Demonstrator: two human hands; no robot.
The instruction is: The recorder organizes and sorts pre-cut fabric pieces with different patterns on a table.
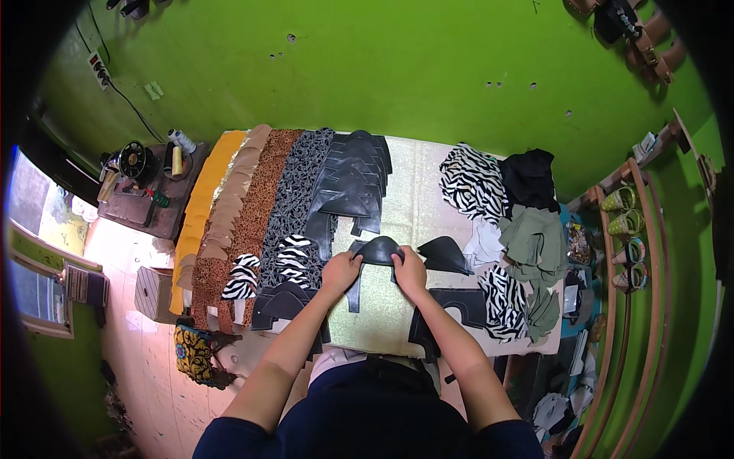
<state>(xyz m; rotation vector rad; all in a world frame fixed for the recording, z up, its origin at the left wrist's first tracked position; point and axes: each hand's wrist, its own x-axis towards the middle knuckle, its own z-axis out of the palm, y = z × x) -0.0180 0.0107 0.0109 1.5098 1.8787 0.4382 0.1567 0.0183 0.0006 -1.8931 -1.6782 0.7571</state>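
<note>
Both hands grip a curved black leather piece (381, 251), like a cut shoe part, over the pale glittery table cover (386, 321). My left hand (342, 272) pinches its left end, and a black strip (354, 294) hangs or lies just below there. Its right end is between the closed fingers of my right hand (409, 271). A pointed black piece (445, 255) lies just right of that hand. Beyond my hands is an overlapping stack of black leather pieces (354, 180). Flat black pieces (287, 302) rest near my left forearm, others (459, 304) beside my right one.
Rows of yellow (205, 191), tan, leopard and grey-patterned pieces cover the table's left. Zebra-print (474, 180), black and olive pieces (533, 241) lie on its right. A sewing machine (134, 162) stands at far left. A wooden shoe rack (612, 306) lines the right wall.
</note>
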